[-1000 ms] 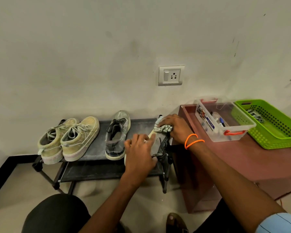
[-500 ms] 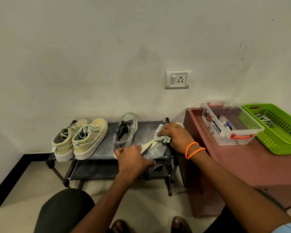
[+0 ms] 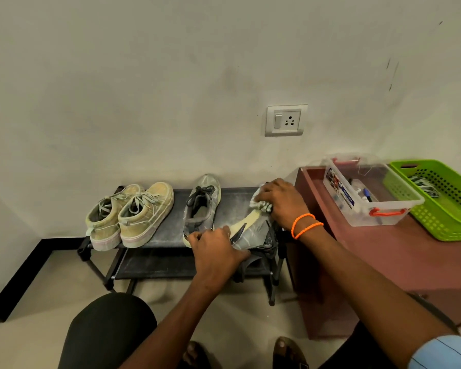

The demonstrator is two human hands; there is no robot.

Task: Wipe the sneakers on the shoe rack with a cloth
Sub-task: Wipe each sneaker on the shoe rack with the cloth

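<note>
Having tipped the grey sneaker sideways, the left hand is gripping it while the right hand, clutching the cloth, is wiping its toe, probably the sole next.

Your left hand grips the heel of a grey marbled sneaker tipped on its side at the black metal shoe rack's 3 o'clock end. Your right hand presses a crumpled patterned cloth against its toe. Its grey mate stands upright just beside, and two tan canvas sneakers sit at 9 o'clock.
</note>
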